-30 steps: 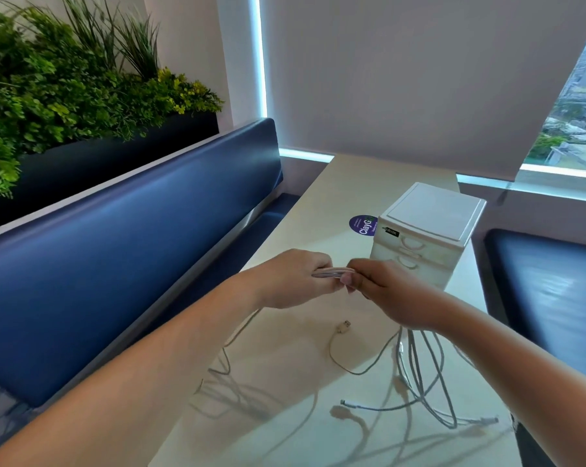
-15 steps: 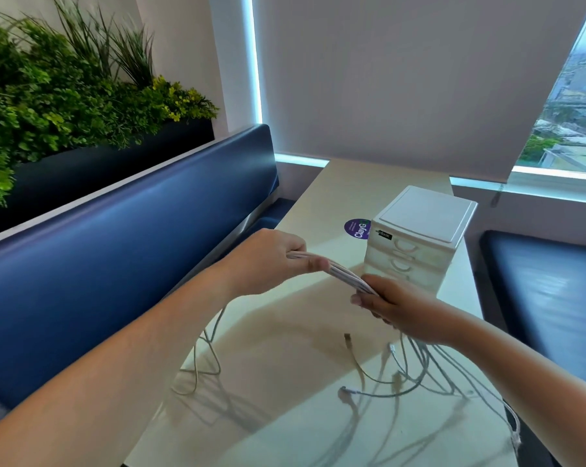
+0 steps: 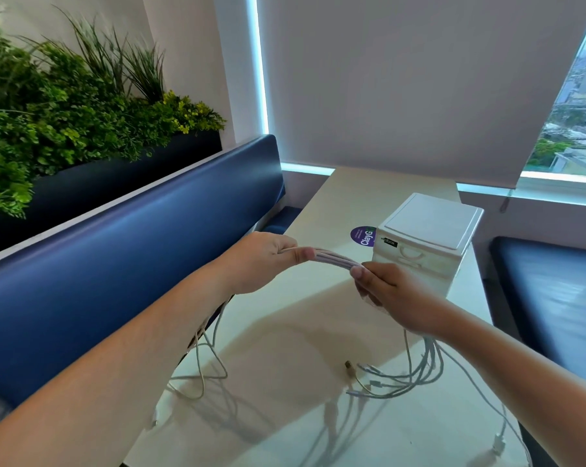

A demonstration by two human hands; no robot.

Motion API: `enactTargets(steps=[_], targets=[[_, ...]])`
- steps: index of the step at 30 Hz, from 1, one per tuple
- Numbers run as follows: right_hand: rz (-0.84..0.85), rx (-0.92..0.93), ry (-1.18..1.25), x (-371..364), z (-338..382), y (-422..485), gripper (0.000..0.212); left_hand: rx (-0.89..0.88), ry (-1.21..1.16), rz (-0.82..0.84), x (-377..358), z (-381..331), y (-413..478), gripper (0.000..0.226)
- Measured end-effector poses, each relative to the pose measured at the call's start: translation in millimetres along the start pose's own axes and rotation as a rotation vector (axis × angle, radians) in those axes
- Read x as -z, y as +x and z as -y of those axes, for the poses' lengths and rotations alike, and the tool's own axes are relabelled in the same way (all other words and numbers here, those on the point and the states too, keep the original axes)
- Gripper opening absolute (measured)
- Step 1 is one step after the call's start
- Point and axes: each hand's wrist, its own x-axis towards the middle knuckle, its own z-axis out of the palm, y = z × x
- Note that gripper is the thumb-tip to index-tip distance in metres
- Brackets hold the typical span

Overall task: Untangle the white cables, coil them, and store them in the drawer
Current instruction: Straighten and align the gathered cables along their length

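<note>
Fingers (image 3: 303, 255) of my left hand (image 3: 264, 261) are curled round one end of a flat bundle of white cables (image 3: 335, 260), with the thumb pressed on top. The fingers of my right hand (image 3: 396, 298) pinch the same bundle at its other end. Both hands are therefore grasping, and the bundle spans the short gap between them, raised above the tabletop (image 3: 285, 332).

I count two hands and one bundle. It has several strands lying side by side, but I cannot give an exact number. Below my left hand, loose loops hang down past the near edge of the tabletop. Below my right hand, more tails drop and fan out on the tabletop, several ending in small connectors. One of these is a metal-tipped USB plug (image 3: 349, 367).

One white drawer unit (image 3: 426, 237) stands just beyond my right fingers. Two drawer fronts show, both closed. One round purple sticker (image 3: 364, 235) lies beside it, beyond the bundle. A blue bench (image 3: 133, 247) runs outside my left hand, with plants (image 3: 66, 106) behind it.
</note>
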Motion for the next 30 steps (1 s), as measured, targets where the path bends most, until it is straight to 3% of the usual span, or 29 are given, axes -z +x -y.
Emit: enactTargets(steps=[8, 13, 16, 21, 26, 30], targets=[[-0.069, 0.015, -0.091, 7.7, 7.9, -1.0, 0.046, 0.015, -0.161, 0.131, -1.4, 1.5, -3.5, 0.036], [-0.055, 0.011, -0.167, 11.8, 11.3, -2.0, 0.046, 0.041, 0.001, 0.214, 0.9, -3.6, -0.5, 0.033], [-0.027, 0.024, -0.236, 14.5, 15.2, -0.4, 0.047, -0.002, -0.034, 0.246, -2.6, -19.3, 3.5, 0.021], [0.006, 0.069, -0.257, 17.0, 21.5, -0.6, 0.047, -0.002, -0.045, 0.244, -12.9, -47.2, 9.5, 0.052], [0.039, 0.073, -0.235, 18.1, 21.0, -4.6, 0.034, -0.058, -0.008, 0.112, -20.4, -46.3, 8.8, 0.046], [0.066, 0.059, -0.133, 19.4, 15.8, -6.0, 0.034, -0.137, 0.006, 0.026, -26.9, -42.8, 7.8, 0.059]])
